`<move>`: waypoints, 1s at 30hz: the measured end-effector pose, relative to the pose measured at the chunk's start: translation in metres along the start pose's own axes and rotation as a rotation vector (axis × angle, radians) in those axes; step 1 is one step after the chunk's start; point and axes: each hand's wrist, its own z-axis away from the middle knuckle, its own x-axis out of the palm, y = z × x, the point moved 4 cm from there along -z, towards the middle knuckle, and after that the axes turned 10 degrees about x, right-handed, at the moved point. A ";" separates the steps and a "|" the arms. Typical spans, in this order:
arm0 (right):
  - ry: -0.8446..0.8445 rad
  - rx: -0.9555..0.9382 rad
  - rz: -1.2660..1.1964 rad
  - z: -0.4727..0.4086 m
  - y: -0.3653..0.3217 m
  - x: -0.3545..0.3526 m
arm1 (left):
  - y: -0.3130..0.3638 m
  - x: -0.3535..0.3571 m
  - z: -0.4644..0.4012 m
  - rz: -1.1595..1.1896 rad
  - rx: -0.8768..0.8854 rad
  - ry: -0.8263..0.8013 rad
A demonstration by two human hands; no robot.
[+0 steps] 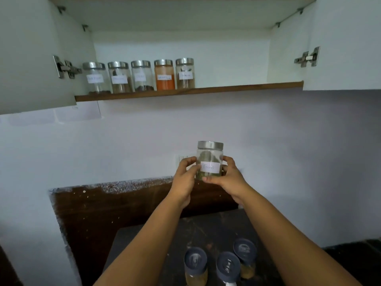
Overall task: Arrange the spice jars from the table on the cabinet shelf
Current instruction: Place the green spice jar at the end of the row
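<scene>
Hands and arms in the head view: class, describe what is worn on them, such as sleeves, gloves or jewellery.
Both forearms are bare up to the frame's bottom edge; no sleeve shows. The left hand and right hand wear no gloves, and no rings, watch or bracelets are visible.

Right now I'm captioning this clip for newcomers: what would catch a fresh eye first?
First, the clear glass jar with a steel lid and white label, gripped mid-frame by the left hand and right hand. Next, the orange-filled jar, fourth in the row of five on the wooden cabinet shelf.
</scene>
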 end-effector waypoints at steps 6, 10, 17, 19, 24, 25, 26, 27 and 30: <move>0.108 -0.177 -0.009 -0.023 -0.071 -0.023 | 0.051 0.021 -0.046 -0.159 0.231 -0.024; 0.142 -0.312 0.014 -0.044 -0.133 -0.048 | 0.099 0.037 -0.088 -0.237 0.410 -0.035; 0.219 -0.481 0.135 -0.101 -0.232 -0.084 | 0.177 0.046 -0.176 -0.402 0.624 -0.122; 0.241 -0.495 0.185 -0.119 -0.248 -0.090 | 0.182 0.044 -0.200 -0.691 0.696 -0.077; 0.281 -0.383 0.407 -0.177 -0.260 -0.098 | 0.141 0.025 -0.241 -1.514 0.668 0.107; 0.262 -0.322 0.483 -0.191 -0.259 -0.098 | 0.129 0.017 -0.248 -1.561 0.618 0.148; 0.243 -0.259 0.552 -0.204 -0.258 -0.097 | 0.118 0.010 -0.252 -1.589 0.618 0.194; 0.229 -0.210 0.604 -0.216 -0.259 -0.097 | 0.110 0.005 -0.256 -1.601 0.667 0.246; 0.218 -0.135 0.675 -0.246 -0.265 -0.096 | 0.101 0.001 -0.264 -1.581 0.868 0.368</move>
